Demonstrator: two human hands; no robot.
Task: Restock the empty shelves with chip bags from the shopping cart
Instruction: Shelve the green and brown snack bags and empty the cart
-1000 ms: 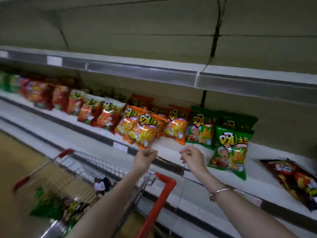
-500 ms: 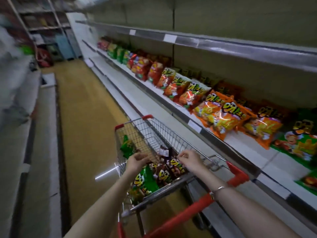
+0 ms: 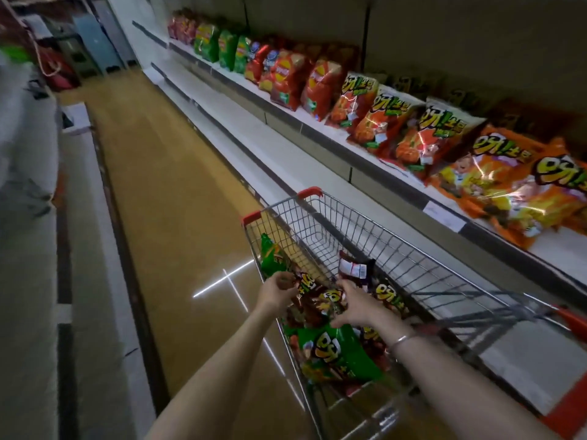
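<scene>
The wire shopping cart (image 3: 384, 228) with red corners stands beside the shelving and holds several chip bags. Both my hands reach into it. My left hand (image 3: 275, 293) pinches the left edge of a dark brown chip bag (image 3: 316, 301), and my right hand (image 3: 357, 304) grips its right side. A green chip bag (image 3: 344, 349) lies nearer me under my right wrist, and another green bag (image 3: 270, 258) leans on the cart's left wall. On the middle shelf (image 3: 320, 130) stand rows of orange bags (image 3: 508, 182) and red bags (image 3: 286, 77).
A lower white shelf (image 3: 286, 160) runs along the cart's right side. The brown aisle floor (image 3: 165, 192) stretches to the left, with a grey-white fixture (image 3: 28, 173) along its far side. The cart's red handle (image 3: 571, 322) is at the right edge.
My view swung from the shelf down the aisle to the cart. Both hands left the shelf edge, dropped into the cart and took hold of the brown bag.
</scene>
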